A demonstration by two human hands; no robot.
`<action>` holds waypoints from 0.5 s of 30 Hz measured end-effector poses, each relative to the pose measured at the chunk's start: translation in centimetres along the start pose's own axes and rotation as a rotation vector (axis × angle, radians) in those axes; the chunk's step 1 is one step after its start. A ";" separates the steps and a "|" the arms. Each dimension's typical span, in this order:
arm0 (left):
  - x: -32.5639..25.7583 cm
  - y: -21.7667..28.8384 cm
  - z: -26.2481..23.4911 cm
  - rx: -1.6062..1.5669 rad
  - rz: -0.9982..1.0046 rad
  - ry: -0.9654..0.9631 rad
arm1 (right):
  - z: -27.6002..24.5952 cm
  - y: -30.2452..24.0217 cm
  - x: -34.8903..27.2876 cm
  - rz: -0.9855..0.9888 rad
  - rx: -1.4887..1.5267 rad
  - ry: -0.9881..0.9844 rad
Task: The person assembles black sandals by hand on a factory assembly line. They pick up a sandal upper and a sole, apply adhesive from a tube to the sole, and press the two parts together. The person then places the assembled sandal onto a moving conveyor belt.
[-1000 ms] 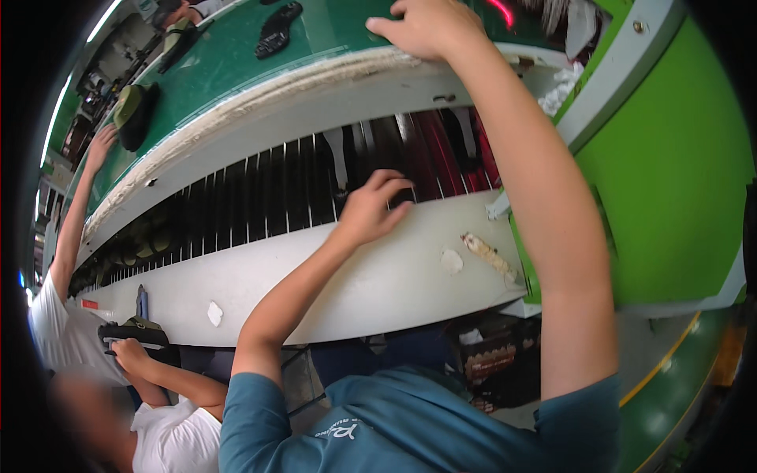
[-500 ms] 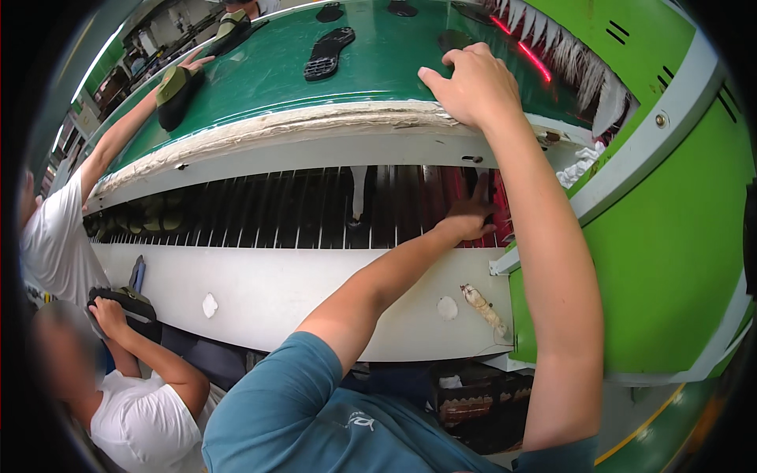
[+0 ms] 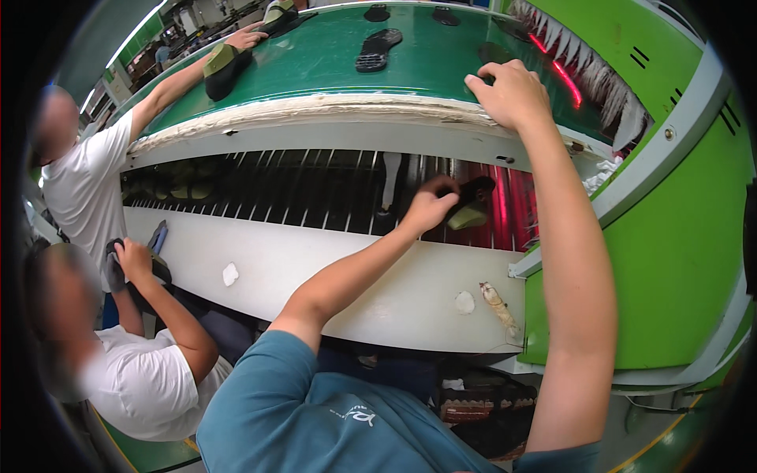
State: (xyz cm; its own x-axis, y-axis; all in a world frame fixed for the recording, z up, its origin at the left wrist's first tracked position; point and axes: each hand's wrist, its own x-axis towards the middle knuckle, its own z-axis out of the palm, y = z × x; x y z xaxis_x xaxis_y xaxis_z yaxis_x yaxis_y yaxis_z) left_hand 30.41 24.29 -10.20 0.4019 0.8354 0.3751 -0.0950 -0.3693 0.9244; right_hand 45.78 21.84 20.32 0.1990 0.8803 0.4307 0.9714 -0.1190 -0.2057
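Observation:
My left hand is closed on the end of a black shoe upper on a light green last, over the lower roller conveyor. Red light falls on the rollers beside it. On the near edge of the green upper belt rests my right hand, thumb and fingers apart. Just beyond its fingers lies a dark shoe sole, partly hidden. Another black sole is farther left on the belt. A long white and dark piece lies on the rollers left of my left hand.
The green machine housing, with a fringed curtain, stands at right. A white ledge holds a tape-wrapped tool. At left, one co-worker's hand reaches to lasted shoes on the belt; another co-worker holds a dark shoe piece.
My left hand has drawn back left from the red-lit rollers and now has the lasted shoe upper in it. My right hand stays on the belt edge; the whole view has shifted.

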 end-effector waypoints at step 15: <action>-21.8 23.5 -14.3 1.030 0.223 -0.424 | 0.8 1.3 0.5 -0.054 0.049 -0.036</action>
State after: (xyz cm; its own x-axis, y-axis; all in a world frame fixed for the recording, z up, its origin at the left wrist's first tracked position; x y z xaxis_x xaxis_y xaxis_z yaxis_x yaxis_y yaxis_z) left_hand 6.39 3.23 4.34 0.7644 0.5760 0.2898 0.5123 -0.8154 0.2696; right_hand 47.05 22.44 19.59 0.1413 0.9008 0.4106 0.9729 -0.0496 -0.2260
